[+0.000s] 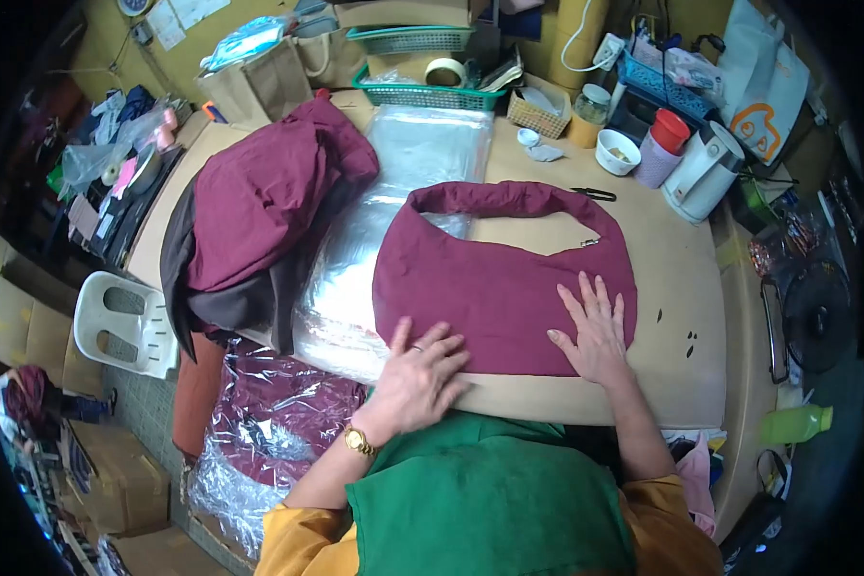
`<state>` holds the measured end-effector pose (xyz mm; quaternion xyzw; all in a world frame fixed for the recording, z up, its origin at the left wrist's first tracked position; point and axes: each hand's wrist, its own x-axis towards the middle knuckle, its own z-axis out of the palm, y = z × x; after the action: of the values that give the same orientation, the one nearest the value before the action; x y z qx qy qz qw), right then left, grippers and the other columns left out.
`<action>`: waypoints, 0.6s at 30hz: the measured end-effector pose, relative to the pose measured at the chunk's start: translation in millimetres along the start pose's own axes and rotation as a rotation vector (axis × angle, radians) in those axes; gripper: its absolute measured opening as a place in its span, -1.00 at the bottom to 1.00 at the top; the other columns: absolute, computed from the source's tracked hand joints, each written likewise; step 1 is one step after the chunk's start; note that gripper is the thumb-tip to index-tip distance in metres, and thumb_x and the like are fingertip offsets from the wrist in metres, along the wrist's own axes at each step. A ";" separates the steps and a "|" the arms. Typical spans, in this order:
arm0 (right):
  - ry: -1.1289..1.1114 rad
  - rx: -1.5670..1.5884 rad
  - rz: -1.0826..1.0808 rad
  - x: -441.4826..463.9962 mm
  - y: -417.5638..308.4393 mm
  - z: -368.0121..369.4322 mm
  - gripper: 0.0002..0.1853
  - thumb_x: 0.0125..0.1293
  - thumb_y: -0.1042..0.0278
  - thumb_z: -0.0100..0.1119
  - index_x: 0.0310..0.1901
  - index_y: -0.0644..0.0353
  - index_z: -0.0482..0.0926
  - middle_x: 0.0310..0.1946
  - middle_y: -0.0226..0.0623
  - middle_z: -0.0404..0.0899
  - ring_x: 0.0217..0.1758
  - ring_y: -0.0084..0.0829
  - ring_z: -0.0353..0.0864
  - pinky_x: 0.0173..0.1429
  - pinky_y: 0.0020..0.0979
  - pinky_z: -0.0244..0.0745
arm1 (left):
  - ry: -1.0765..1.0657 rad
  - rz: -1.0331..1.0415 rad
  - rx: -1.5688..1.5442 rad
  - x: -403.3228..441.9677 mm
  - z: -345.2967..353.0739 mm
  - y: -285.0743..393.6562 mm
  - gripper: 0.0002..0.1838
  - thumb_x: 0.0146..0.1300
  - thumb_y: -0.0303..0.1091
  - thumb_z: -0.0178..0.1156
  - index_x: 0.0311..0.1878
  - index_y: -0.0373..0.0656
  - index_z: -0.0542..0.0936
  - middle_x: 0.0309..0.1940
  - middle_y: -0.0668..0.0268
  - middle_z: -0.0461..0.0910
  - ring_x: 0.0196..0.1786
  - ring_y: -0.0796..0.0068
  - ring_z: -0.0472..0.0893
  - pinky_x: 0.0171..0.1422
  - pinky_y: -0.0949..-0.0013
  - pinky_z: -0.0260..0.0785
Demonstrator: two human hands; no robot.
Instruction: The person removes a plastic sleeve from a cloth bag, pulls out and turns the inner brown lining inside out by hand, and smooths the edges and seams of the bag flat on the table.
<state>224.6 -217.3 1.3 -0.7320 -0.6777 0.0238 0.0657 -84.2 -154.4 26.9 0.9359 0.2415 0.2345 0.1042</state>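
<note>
A maroon cloth bag (499, 298) with a wide curved strap lies flat on the table (682, 336), its strap pointing away from me. My left hand (418, 377), with a gold watch at the wrist, rests at the bag's lower left corner, fingers apart. On the right part of the bag my right hand (593, 331) lies flat with its fingers spread. Clear plastic sleeves (341, 312) are stacked beside the bag and partly under its left side. A small metal zipper pull shows near the strap's right end.
Maroon and dark cloth (259, 206) is heaped at the left. Along the back stand green baskets (427, 96), a wicker basket (540, 108), a jar (591, 104), a white bowl (617, 154) and a white kettle (703, 173). A plastic-wrapped maroon bundle (278, 413) sits below the table's left edge.
</note>
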 end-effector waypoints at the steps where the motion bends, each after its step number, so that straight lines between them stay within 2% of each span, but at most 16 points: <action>1: -0.015 0.000 0.004 -1.0 0.3 -1.2 -0.22 0.37 -0.21 0.10 0.53 -0.07 0.18 0.59 0.01 -0.09 0.65 0.08 -0.21 0.58 0.29 -0.38 | 0.030 -0.144 0.033 -9.2 3.6 -10.1 -0.63 0.23 -0.32 0.33 0.09 -0.18 0.64 0.05 0.07 0.64 0.16 0.07 0.60 0.36 0.06 0.32; 2: -0.021 0.008 0.014 -0.2 -1.0 -1.1 -0.21 0.37 -0.21 0.09 0.53 -0.07 0.17 0.59 0.01 -0.09 0.65 0.07 -0.21 0.58 0.29 -0.39 | 0.055 -0.278 0.073 -19.5 1.7 -27.2 -0.62 0.24 -0.31 0.33 0.12 -0.18 0.64 0.08 0.05 0.63 0.20 0.08 0.59 0.39 0.04 0.30; 4: -0.041 0.010 0.020 -0.7 -3.8 -3.3 -0.21 0.37 -0.21 0.08 0.54 -0.07 0.15 0.59 0.02 -0.10 0.66 0.07 -0.23 0.58 0.31 -0.40 | -0.011 -0.834 0.052 -25.0 -12.9 -47.6 -0.76 0.20 -0.43 0.31 -0.05 -0.17 0.69 0.01 0.03 0.62 0.09 -0.01 0.60 0.24 0.10 0.41; 6: -0.134 -0.015 0.070 5.5 -12.3 -12.9 -0.19 0.36 -0.22 0.09 0.53 -0.02 0.16 0.58 0.04 -0.07 0.65 0.08 -0.20 0.56 0.35 -0.42 | 0.292 -0.495 0.241 -11.5 -28.0 -32.7 -0.79 0.17 -0.54 0.27 -0.10 -0.22 0.67 0.01 0.02 0.60 0.02 -0.04 0.60 0.14 0.10 0.45; 7: -0.105 -0.073 0.036 10.8 -21.0 -17.2 -0.21 0.35 -0.18 0.14 0.49 0.08 0.23 0.55 0.07 -0.01 0.64 0.08 -0.15 0.55 0.38 -0.38 | 0.179 -0.470 -0.065 9.2 -36.2 -13.5 -0.73 0.16 -0.62 0.24 -0.05 -0.23 0.65 0.12 0.00 0.53 0.16 -0.02 0.55 0.19 0.11 0.45; 8: -0.014 -0.045 -0.060 15.4 -35.0 -26.8 -0.23 0.32 -0.09 0.21 0.43 0.20 0.29 0.52 0.10 0.06 0.62 0.08 -0.06 0.53 0.40 -0.27 | 0.177 -0.253 -0.067 17.7 -11.3 -10.9 -0.66 0.23 -0.54 0.21 0.10 -0.22 0.61 0.25 -0.02 0.47 0.36 -0.01 0.43 0.42 0.08 0.30; 9: 0.135 -0.034 -0.158 21.0 -52.9 -31.3 -0.25 0.29 -0.01 0.26 0.39 0.28 0.32 0.50 0.12 0.10 0.60 0.06 -0.01 0.50 0.41 -0.18 | 0.066 -0.205 0.048 37.2 4.4 2.7 -0.60 0.30 -0.44 0.16 0.21 -0.24 0.54 0.33 -0.02 0.39 0.45 0.00 0.32 0.50 0.00 0.14; 10: 0.162 -0.003 -0.257 28.3 -63.5 -27.8 -0.23 0.29 0.00 0.25 0.39 0.36 0.30 0.49 0.13 0.12 0.59 0.04 0.03 0.50 0.39 -0.13 | -0.043 -0.160 0.164 52.8 16.5 13.0 -0.52 0.36 -0.35 0.11 0.32 -0.25 0.47 0.42 -0.01 0.32 0.55 0.02 0.20 0.59 -0.08 -0.01; 11: 0.118 0.002 -0.341 34.4 -67.1 -10.5 -0.20 0.31 -0.01 0.21 0.41 0.41 0.25 0.50 0.15 0.10 0.61 0.02 -0.01 0.55 0.31 -0.18 | -0.040 -0.142 0.154 65.9 27.6 5.6 -0.52 0.36 -0.35 0.11 0.32 -0.25 0.47 0.42 -0.01 0.32 0.55 0.02 0.20 0.59 -0.08 -0.01; 12: -0.069 -0.006 -0.324 41.0 -71.2 0.1 -0.16 0.37 -0.06 0.12 0.45 0.45 0.15 0.54 0.14 0.01 0.65 0.00 -0.11 0.61 0.20 -0.25 | -0.057 -0.207 0.239 82.1 44.7 -9.9 -0.46 0.41 -0.25 0.04 0.39 -0.26 0.38 0.47 0.01 0.26 0.57 0.03 0.15 0.60 -0.17 -0.13; 14: -0.183 0.118 -0.319 45.8 -68.4 17.4 -0.12 0.43 -0.16 0.01 0.49 0.44 0.05 0.58 0.10 -0.08 0.67 -0.03 -0.20 0.63 0.15 -0.33 | -0.124 -0.319 0.350 96.3 74.9 -40.6 -0.33 0.48 -0.03 -0.09 0.50 -0.27 0.23 0.55 0.07 0.13 0.62 0.06 0.04 0.59 -0.34 -0.30; 18: -0.302 0.103 -0.257 60.2 -40.7 -3.5 -0.10 0.47 -0.22 -0.08 0.51 0.44 0.01 0.59 0.07 -0.11 0.68 -0.08 -0.22 0.65 0.09 -0.33 | -0.109 -0.252 0.336 94.8 74.2 -45.4 -0.24 0.45 0.12 -0.07 0.52 -0.24 0.21 0.57 0.11 0.10 0.62 0.07 0.01 0.60 -0.33 -0.34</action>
<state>189.7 -154.7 13.3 -0.6232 -0.7657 0.1593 0.0030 7.1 -73.8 -14.7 0.9139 0.3861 0.1250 -0.0117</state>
